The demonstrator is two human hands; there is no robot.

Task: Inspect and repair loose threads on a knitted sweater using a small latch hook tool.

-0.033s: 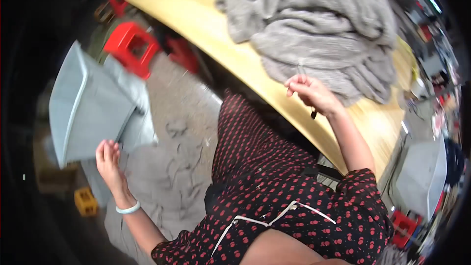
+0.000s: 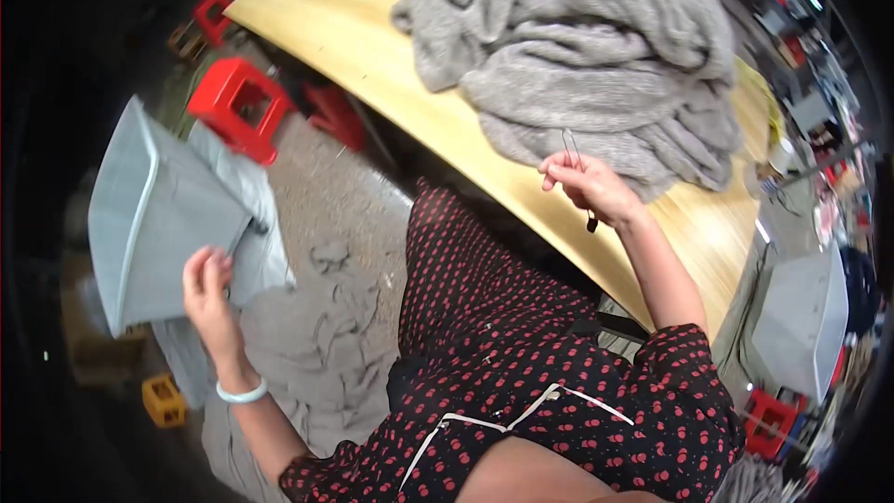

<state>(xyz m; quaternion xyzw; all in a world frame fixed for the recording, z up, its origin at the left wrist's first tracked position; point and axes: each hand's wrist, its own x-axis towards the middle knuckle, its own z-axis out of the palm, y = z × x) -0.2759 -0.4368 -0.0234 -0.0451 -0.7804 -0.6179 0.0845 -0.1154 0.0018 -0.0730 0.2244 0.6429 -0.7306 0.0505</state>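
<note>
My right hand (image 2: 596,188) is raised over the near edge of the table, its fingers closed on a slim metal tool (image 2: 569,142). A narrow looped end sticks up past the fingers, and a small black end shows below the hand. Just beyond it lies a big heap of soft grey plush fabric (image 2: 577,84). My left hand (image 2: 210,293) hangs off to the left with loosely bent fingers and nothing seen in it. In the view it overlaps the edge of a pale grey plastic bin (image 2: 177,224); whether it touches the bin I cannot tell.
Grey cloth (image 2: 317,345) is spread on the floor at my left. A red stool (image 2: 240,107) stands beyond the bin, with a yellow crate (image 2: 164,401) nearer. The wooden table (image 2: 326,42) runs diagonally ahead. Another grey bin (image 2: 803,321) stands at the right above a red stool (image 2: 771,421).
The fingers of my left hand have bent inward a little. My right hand keeps the metal tool, whose loop now shows more clearly. The whole view has shifted slightly.
</note>
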